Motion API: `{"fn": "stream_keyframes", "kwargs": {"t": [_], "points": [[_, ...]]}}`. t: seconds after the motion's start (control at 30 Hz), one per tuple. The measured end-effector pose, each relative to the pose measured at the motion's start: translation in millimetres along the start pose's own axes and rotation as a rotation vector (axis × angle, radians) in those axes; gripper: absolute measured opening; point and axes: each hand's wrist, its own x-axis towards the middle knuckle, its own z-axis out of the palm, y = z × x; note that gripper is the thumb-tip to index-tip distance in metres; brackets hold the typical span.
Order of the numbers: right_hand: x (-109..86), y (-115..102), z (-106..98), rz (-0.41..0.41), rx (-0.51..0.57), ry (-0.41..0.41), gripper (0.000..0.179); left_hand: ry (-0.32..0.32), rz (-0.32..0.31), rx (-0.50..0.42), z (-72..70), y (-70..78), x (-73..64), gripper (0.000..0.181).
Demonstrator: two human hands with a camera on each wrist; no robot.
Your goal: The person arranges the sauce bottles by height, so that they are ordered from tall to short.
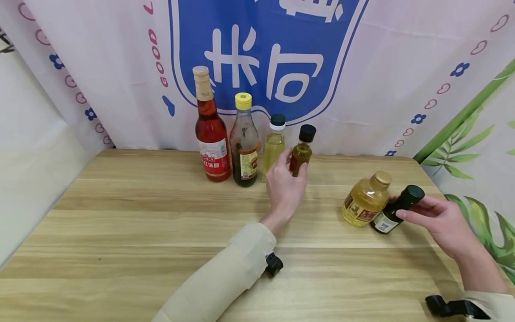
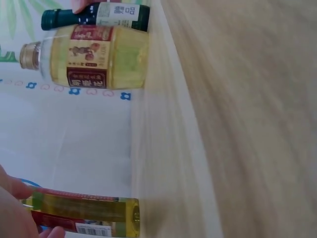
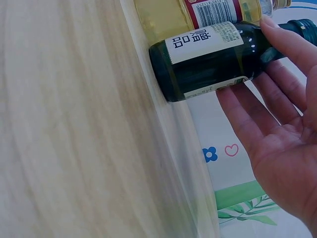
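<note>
In the head view my left hand [image 1: 286, 181] grips a small black-capped oil bottle [image 1: 302, 156], with the thumb on one side and fingers on the other. The left wrist view shows this oil bottle [image 2: 84, 214] with its base close to the wooden tabletop. My right hand [image 1: 446, 223] holds a dark green bottle [image 1: 392, 214] by its upper part, between thumb and fingers. In the right wrist view the dark green bottle [image 3: 208, 59] lies right alongside a gold-capped, yellow oil bottle [image 1: 366, 201]. Immediately left of the left hand stands a pale oil bottle [image 1: 274, 145] with a dark green cap.
Left of these, a tall red vinegar bottle [image 1: 212, 138] and a yellow-capped dark sauce bottle [image 1: 245, 147] stand near the back edge of the wooden table [image 1: 120, 232]. A printed curtain [image 1: 141, 89] hangs behind the table. Leaf-patterned cloth [image 1: 479, 134] covers the right side.
</note>
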Motion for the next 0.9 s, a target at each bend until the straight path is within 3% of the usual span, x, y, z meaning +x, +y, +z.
{"fn": "stream_keyframes", "kwargs": {"t": [0.23,0.37,0.5,0.7,0.9], "points": [[-0.7,-2,0,0.011,-0.016,0.011,0.039,0.063,0.137,-0.102,-3.3,11.9,-10.5,0.04],[-0.2,-2,0,0.017,-0.032,0.008,0.039,0.002,0.207,-0.163,-1.5,19.2,-19.8,0.04],[1.7,-3,1,0.022,-0.053,0.008,0.039,-0.165,0.212,-0.173,1.2,25.5,-26.5,0.048],[2.5,-2,1,0.017,-0.061,0.01,0.039,-0.475,0.098,-0.145,11.0,33.7,-33.3,0.062],[0.1,0,0,0.014,-0.036,0.01,0.038,-0.644,0.078,-0.081,25.2,32.8,-39.3,0.072]]}}
